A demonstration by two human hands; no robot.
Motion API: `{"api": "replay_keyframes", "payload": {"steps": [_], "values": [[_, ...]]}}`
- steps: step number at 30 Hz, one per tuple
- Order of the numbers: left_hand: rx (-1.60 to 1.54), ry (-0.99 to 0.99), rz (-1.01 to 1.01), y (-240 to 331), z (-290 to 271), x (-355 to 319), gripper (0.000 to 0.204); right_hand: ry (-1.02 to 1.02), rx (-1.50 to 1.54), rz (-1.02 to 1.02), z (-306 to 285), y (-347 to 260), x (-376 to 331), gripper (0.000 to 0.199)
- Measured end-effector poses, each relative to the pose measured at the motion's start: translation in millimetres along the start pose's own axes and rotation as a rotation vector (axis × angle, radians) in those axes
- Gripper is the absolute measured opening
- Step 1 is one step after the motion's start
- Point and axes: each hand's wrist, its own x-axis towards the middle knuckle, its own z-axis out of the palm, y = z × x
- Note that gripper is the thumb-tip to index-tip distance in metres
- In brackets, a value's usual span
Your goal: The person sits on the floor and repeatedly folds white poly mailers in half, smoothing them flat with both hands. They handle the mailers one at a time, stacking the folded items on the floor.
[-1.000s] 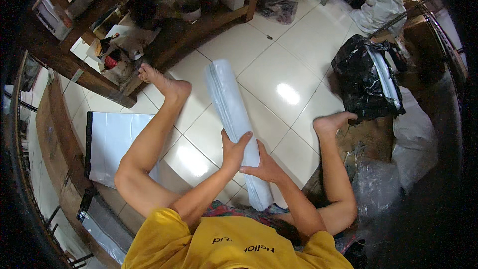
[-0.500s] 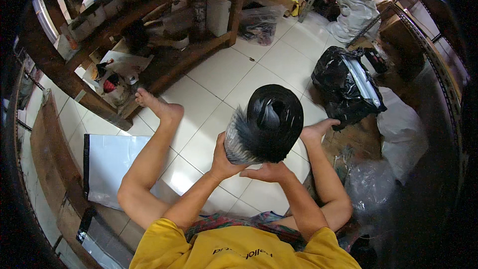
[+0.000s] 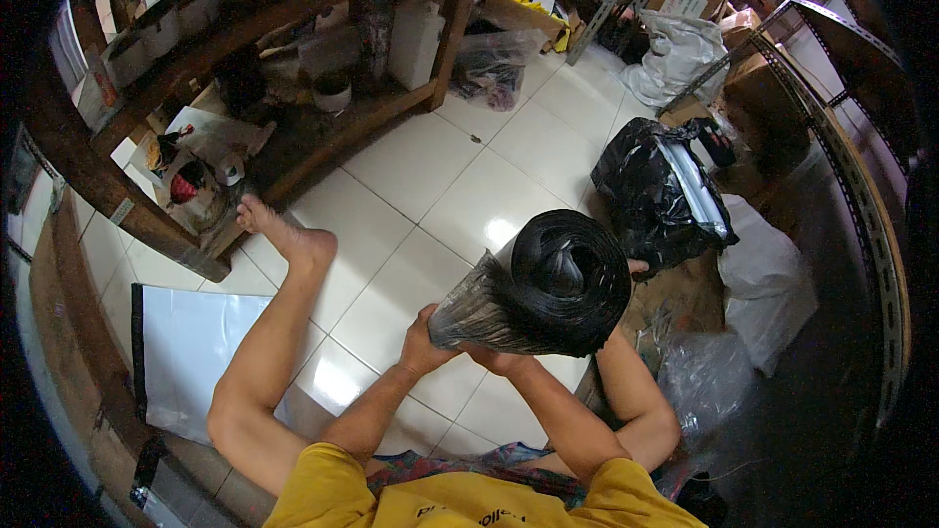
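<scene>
A large roll of black plastic film (image 3: 577, 298) is held up in front of me between my knees, its wound end with the dark core facing up. From its left side a loose, wrinkled greyish end of the film spreads down to my hands. My left hand (image 3: 423, 344) is closed round the outer edge of this loose end. Right beside it, my right hand (image 3: 495, 360) grips the film under the roll's near side, its fingers mostly hidden behind the film.
A white plastic mailer (image 3: 196, 352) with a black edge lies left of my leg. Beyond my right foot stands a black plastic bag (image 3: 636, 186) with silvery-white packs. A wooden shelf unit (image 3: 323, 156) flanks the left, a metal rack (image 3: 871, 186) the right.
The roll has swung right and nearer to me, and more of its side shows. My right hand has slid left, close to my left hand. The view has shifted slightly.
</scene>
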Motion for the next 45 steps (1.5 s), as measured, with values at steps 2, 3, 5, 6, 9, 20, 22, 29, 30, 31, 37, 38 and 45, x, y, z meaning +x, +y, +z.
{"api": "replay_keyframes", "payload": {"steps": [2,3,5,6,9,20,22,29,30,31,37,38,45], "values": [[-0.029,0.024,-0.037,12,-5,3,0.094,0.118,-0.500,-0.266,-6,-35,-1,0.046],[-0.074,0.017,-0.061,31,-13,7,0.091,0.165,-0.602,-0.315,-11,-42,-4,0.047],[-0.095,0.037,-0.028,23,-17,6,0.088,0.127,-0.598,-0.286,-21,-51,-4,0.049],[-0.063,0.040,0.019,28,-21,10,0.088,0.097,-0.574,-0.245,-27,-54,-4,0.051],[-0.068,0.089,0.112,67,-38,21,0.090,0.040,-0.475,-0.176,-40,-56,-2,0.054],[-0.075,0.115,-0.017,68,-6,18,0.098,0.389,-0.228,-0.234,-8,0,-2,0.073],[0.031,0.099,0.011,63,-3,21,0.096,0.421,-0.211,-0.259,-3,-15,4,0.071],[0.074,0.025,0.140,34,4,19,0.086,0.498,-0.427,-0.338,-10,-17,3,0.052],[0.090,-0.004,0.141,36,2,18,0.086,0.511,-0.427,-0.360,-11,-23,2,0.050],[0.106,-0.033,0.142,37,1,18,0.085,0.477,-0.458,-0.331,-13,-29,0,0.050],[0.024,0.015,0.081,56,-2,17,0.097,0.199,-0.558,-0.214,-17,-47,-16,0.057],[0.025,0.036,0.068,63,-3,14,0.100,0.195,-0.565,-0.218,-14,-49,-19,0.059],[0.034,0.133,0.156,57,12,19,0.113,0.332,-0.465,-0.184,-52,-81,-55,0.090]]}}
